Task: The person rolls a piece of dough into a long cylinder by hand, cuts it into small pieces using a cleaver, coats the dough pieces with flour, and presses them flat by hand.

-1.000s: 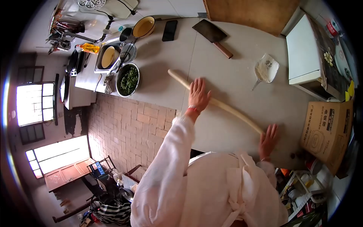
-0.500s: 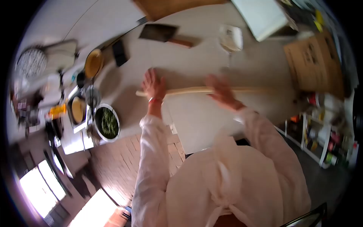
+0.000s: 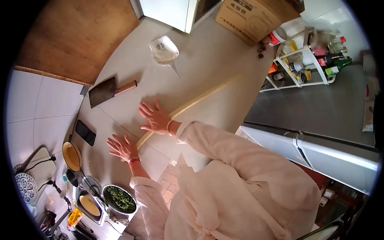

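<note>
A long, pale roll of dough (image 3: 204, 96) lies slantwise across the countertop (image 3: 208, 52), its far end slightly blurred. My left hand (image 3: 123, 149) rests on its near end, palm down with fingers spread. Higher along the roll, my right hand (image 3: 155, 117) is also flat and spread, its palm over the dough. Neither hand grasps anything; the palms hide the parts of the dough beneath them. Beyond my right hand lies a cleaver (image 3: 103, 92) with a wooden handle. A scoop (image 3: 165, 50) with white powder in it sits farther back.
A phone (image 3: 85, 133) lies left of my hands. Bowls stand along the left, including a yellow one (image 3: 72, 157) and one of chopped greens (image 3: 120, 200). A cardboard box (image 3: 244, 20) and a bottle rack (image 3: 304, 60) stand at the right. A wooden board (image 3: 76, 36) is at upper left.
The view has turned, so the dough now runs diagonally. My right hand has come closer to my left hand along the dough. Both remain flat.
</note>
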`<state>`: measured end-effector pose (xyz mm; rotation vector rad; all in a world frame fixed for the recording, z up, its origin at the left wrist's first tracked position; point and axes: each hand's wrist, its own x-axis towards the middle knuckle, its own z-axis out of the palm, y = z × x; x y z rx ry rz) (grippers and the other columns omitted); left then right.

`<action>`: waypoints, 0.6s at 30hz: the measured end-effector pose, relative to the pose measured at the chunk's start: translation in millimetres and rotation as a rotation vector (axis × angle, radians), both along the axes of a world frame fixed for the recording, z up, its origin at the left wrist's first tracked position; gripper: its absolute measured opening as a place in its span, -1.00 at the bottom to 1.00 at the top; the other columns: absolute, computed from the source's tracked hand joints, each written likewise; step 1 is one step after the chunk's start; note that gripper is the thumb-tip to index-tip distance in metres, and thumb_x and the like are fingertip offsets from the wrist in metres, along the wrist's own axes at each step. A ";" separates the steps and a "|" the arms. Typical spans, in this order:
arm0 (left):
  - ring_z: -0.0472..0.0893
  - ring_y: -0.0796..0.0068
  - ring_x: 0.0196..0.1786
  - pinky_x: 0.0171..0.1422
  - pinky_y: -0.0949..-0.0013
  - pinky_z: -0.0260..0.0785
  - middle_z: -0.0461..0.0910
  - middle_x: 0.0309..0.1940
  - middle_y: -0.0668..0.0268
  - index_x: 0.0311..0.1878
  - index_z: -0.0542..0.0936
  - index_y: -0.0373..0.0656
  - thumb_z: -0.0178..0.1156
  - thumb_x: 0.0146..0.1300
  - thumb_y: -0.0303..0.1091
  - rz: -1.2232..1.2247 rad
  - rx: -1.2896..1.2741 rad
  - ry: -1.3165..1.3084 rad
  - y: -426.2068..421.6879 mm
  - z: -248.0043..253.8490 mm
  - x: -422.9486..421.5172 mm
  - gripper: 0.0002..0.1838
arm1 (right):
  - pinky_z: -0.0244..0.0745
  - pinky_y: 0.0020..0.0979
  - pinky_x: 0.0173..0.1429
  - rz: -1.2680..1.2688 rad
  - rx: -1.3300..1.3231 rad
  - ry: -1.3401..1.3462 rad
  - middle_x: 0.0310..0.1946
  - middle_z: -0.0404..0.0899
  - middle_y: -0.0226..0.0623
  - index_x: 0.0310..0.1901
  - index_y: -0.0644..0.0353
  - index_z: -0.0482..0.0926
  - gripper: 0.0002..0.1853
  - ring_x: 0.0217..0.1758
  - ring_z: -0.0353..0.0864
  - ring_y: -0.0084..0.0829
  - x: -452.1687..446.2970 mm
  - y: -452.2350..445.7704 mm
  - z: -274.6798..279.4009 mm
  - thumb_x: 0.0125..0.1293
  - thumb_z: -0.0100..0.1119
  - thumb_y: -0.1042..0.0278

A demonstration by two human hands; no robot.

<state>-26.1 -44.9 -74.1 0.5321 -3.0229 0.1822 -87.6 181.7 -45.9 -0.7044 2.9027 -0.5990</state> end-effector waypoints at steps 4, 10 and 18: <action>-0.03 0.10 0.66 0.66 -0.22 -0.38 0.05 0.61 0.10 0.60 0.13 -0.02 -0.15 0.51 0.15 -0.207 0.130 -0.166 -3.9 22.8 55.4 -0.27 | -0.33 0.41 0.57 0.207 0.098 0.011 0.63 -0.09 -0.27 0.55 0.03 0.13 -0.19 0.69 -0.18 -0.22 74.6 54.0 16.5 0.43 -0.03 -0.30; -0.03 0.14 0.66 0.67 -0.16 -0.35 0.03 0.61 0.10 0.60 0.10 -0.10 -0.17 0.52 0.14 -0.090 0.239 -0.041 -6.0 9.4 128.7 -0.26 | -0.54 0.34 0.62 0.268 0.022 0.098 0.65 -0.17 -0.28 0.57 -0.05 0.07 -0.18 0.71 -0.25 -0.23 97.9 79.3 7.2 0.45 -0.14 -0.36; -0.06 -0.01 0.64 0.68 -0.07 -0.29 -0.10 0.63 0.02 0.60 0.05 -0.17 0.10 0.42 0.01 -0.112 0.617 0.122 15.4 -2.6 -1.5 -0.17 | -0.10 0.22 0.52 0.059 -0.132 0.158 0.48 0.21 -0.07 0.38 0.20 0.35 -0.29 0.57 0.12 -0.05 -10.8 93.9 -8.9 0.37 0.09 -0.15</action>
